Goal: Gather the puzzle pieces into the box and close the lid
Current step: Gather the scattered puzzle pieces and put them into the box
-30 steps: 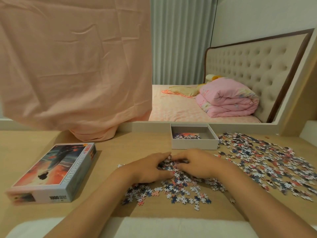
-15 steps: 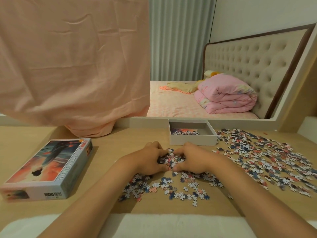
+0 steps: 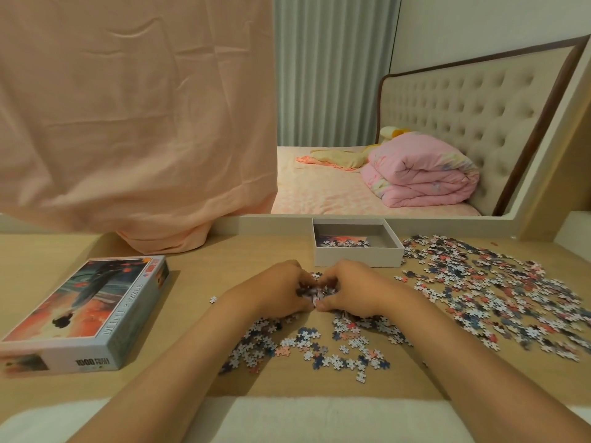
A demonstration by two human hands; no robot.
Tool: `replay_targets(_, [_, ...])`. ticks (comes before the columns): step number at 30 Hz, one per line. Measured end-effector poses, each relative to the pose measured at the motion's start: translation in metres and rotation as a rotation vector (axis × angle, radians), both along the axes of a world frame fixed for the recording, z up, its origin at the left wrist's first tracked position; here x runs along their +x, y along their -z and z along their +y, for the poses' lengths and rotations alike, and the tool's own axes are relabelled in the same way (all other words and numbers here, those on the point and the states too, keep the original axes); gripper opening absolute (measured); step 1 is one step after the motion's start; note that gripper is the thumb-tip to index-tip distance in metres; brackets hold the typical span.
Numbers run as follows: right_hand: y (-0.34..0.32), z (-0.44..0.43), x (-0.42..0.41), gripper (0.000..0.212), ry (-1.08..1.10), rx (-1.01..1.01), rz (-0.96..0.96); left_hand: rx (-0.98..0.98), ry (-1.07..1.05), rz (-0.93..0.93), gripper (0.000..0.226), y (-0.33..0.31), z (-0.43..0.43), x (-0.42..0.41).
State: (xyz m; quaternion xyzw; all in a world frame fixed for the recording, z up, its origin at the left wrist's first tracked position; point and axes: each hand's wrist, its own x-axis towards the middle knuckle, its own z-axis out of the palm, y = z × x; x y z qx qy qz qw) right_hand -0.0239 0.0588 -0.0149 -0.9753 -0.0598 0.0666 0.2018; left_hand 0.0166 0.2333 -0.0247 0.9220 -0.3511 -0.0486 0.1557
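cardboard box (image 3: 358, 259) just ahead of my two-handed scoop

my left grip (image 3: 281, 290) and right grip (image 3: 355, 292) curl toward each other, thumbs nearly meeting, holding a clump of puzzle pieces (image 3: 311, 290) between them; whether it rests on the tabletop (image 3: 198, 282) or just above it i cannot tell. the open box lies just beyond my knuckles and a little to the right, its long side across my reach, so the right grip is nearer. i judge the carry short: forward and up over the near wall. loose pieces (image 3: 319, 343) lie near my wrists, a wide spread (image 3: 499, 292) lies to the right, and the lid (image 3: 86, 311) waits well to the left.
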Motion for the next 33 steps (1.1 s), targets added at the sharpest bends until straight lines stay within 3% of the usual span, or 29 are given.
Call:
replay_targets(4, [0.002, -0.002, 0.002, 0.033, 0.073, 0.087, -0.064, -0.130, -0.062, -0.046, 0.028, 0.004, -0.001, 0.002])
replay_targets(9, [0.001, -0.014, 0.006, 0.015, 0.121, 0.306, -0.061, -0.283, -0.117, 0.044, 0.023, 0.004, -0.005, 0.010])
replay_targets(12, [-0.010, -0.026, 0.010, 0.012, 0.132, 0.513, -0.049, -0.398, -0.121, 0.117, 0.016, -0.007, -0.013, 0.019])
replay_targets(17, [-0.037, -0.051, 0.037, 0.014, 0.208, 0.627, -0.178, -0.518, -0.126, 0.148, 0.005, -0.039, -0.041, 0.045])
replay_targets(20, [-0.044, -0.067, 0.059, 0.012, 0.254, 0.587, -0.290, -0.562, -0.131, 0.133, 0.010, -0.052, -0.062, 0.063])
replay_targets(22, [-0.044, -0.074, 0.071, 0.007, 0.259, 0.458, -0.345, -0.542, -0.139, 0.111, 0.018, -0.053, -0.075, 0.073])
replay_targets(25, [-0.035, -0.081, 0.082, 0.005, 0.234, 0.330, -0.345, -0.420, -0.115, 0.059, 0.016, -0.043, -0.087, 0.086])
replay_targets(29, [-0.021, -0.088, 0.086, 0.015, 0.193, 0.250, -0.322, -0.305, -0.053, -0.010, 0.031, -0.029, -0.088, 0.092])
replay_targets(33, [-0.020, -0.089, 0.084, 0.016, 0.187, 0.252, -0.370, -0.336, -0.025, -0.106, 0.016, -0.024, -0.083, 0.094])
